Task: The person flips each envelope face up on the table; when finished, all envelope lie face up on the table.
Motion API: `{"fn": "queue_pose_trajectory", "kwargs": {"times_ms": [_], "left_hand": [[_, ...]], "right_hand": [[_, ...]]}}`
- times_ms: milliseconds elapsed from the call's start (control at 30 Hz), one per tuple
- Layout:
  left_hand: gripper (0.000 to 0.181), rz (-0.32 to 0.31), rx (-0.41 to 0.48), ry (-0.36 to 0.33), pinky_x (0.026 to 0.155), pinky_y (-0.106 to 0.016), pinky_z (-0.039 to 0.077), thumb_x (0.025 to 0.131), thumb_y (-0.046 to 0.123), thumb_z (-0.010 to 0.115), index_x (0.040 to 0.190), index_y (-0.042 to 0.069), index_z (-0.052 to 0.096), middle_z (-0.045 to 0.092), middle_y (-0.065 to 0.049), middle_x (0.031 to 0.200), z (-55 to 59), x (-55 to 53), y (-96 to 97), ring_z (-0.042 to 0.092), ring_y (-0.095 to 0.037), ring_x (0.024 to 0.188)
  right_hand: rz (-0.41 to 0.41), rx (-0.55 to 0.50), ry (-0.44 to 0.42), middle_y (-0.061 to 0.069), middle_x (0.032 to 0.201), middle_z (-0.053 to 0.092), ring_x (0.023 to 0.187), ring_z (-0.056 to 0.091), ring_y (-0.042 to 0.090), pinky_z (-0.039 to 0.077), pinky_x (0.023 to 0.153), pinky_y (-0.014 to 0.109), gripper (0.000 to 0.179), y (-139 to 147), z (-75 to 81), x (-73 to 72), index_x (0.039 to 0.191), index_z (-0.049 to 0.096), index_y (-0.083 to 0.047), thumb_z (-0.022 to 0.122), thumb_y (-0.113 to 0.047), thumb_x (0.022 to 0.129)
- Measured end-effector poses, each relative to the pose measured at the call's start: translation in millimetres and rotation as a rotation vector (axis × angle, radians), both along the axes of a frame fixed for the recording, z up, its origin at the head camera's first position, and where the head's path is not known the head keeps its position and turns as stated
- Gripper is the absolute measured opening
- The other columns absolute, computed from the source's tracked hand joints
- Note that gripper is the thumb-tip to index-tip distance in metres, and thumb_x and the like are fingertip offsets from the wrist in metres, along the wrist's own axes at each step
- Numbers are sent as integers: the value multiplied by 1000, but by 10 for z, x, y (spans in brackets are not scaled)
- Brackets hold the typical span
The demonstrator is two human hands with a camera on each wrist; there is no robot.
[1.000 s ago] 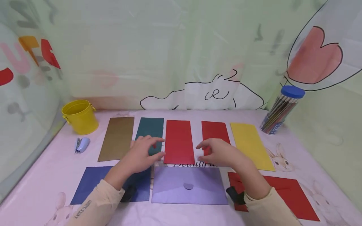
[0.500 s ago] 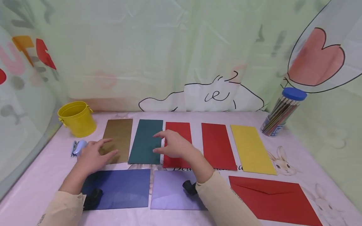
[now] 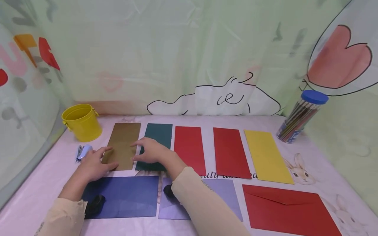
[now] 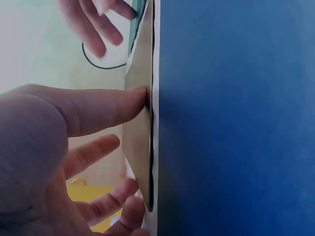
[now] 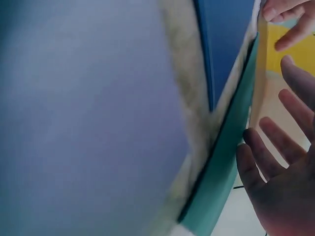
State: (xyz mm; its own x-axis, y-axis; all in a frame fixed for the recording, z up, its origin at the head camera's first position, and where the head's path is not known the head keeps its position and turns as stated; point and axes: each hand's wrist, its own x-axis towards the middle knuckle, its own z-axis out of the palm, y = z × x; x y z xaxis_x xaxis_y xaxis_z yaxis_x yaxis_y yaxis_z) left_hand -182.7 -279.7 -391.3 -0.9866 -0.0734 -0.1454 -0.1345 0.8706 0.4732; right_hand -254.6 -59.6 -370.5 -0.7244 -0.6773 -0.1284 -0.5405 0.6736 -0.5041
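Observation:
A flat brown envelope (image 3: 124,137) lies upright at the back left, between my two hands. My left hand (image 3: 94,165) is at its lower left edge, fingers spread; in the left wrist view the thumb (image 4: 113,104) touches its near end. Over the green envelope (image 3: 160,134) reaches my right hand (image 3: 154,151), its loosely bent fingertips close to the brown envelope's right edge. Neither hand grips anything. In front of them lies a dark blue envelope (image 3: 130,196), partly under the left wrist. The right sleeve covers part of a lilac envelope (image 3: 225,193).
Two red envelopes (image 3: 189,144) and a yellow one (image 3: 267,154) continue the back row. A wide red envelope (image 3: 283,209) lies front right. Behind my left hand are a light blue stapler (image 3: 84,152) and a yellow bucket (image 3: 84,126). A pencil tub (image 3: 298,118) stands back right.
Both hands have moved left from the middle of the table. The left came to the brown envelope's left edge first; the right then crossed the red and green envelopes toward its right edge.

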Motion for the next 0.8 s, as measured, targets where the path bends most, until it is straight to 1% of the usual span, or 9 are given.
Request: {"fn": "queue_pose_trajectory", "kwargs": {"times_ms": [67,133,233,333,433,533,667,733,800], "left_hand": [[76,-14,0,11,90,-71,40,90,35,73,148,-1,41,43,-42,129,24,3,-20,38,-56,120],[76,-29,2,13,90,-70,40,89,35,74,147,-2,42,44,-42,129,46,13,-26,38,-55,120],[86,-41,9,1,91,-71,39,84,45,77,147,-2,43,39,-42,133,58,38,-13,35,-56,122],[104,-40,14,-23,91,-72,38,75,59,81,149,-1,41,30,-41,136,45,58,5,33,-57,121],[113,-46,-2,-17,90,-70,39,68,67,82,149,0,42,27,-38,136,24,69,22,32,-55,119],[112,-60,-27,9,89,-69,40,67,68,82,148,0,45,30,-36,133,16,69,21,34,-54,118],[106,-77,-60,31,89,-67,40,69,67,82,145,-1,51,37,-36,131,19,62,9,38,-51,117],[103,-97,-91,47,91,-68,38,70,67,81,143,0,54,41,-35,132,15,58,4,39,-52,118],[97,-133,-130,71,94,-71,35,73,66,79,140,1,57,45,-33,135,11,55,2,40,-53,121]], "right_hand": [[-3,19,10,3,152,45,140,38,25,37,110,38,55,-60,-11,-28,146,56,-26,71,-36,95],[-10,51,21,3,153,43,140,36,29,37,109,41,55,-99,-22,-49,147,54,-30,70,-38,95],[-26,96,27,2,154,42,137,37,30,39,107,41,57,-126,-44,-72,148,53,-32,70,-41,94],[-35,126,37,1,154,42,135,38,29,40,105,39,57,-136,-53,-85,146,55,-31,72,-42,93],[-34,148,49,1,154,42,134,38,29,41,104,39,56,-139,-43,-81,145,57,-29,72,-42,93],[-33,159,55,1,154,42,134,38,29,41,105,40,57,-143,-31,-71,145,57,-28,72,-41,92],[-36,143,45,2,154,42,135,38,30,40,106,41,57,-140,-35,-64,145,57,-27,73,-40,92],[-38,133,38,2,154,42,135,38,30,40,106,41,57,-139,-44,-65,145,57,-26,73,-40,92],[-40,127,30,2,155,42,136,38,30,40,106,40,57,-140,-56,-69,145,57,-26,73,-39,92]]}}
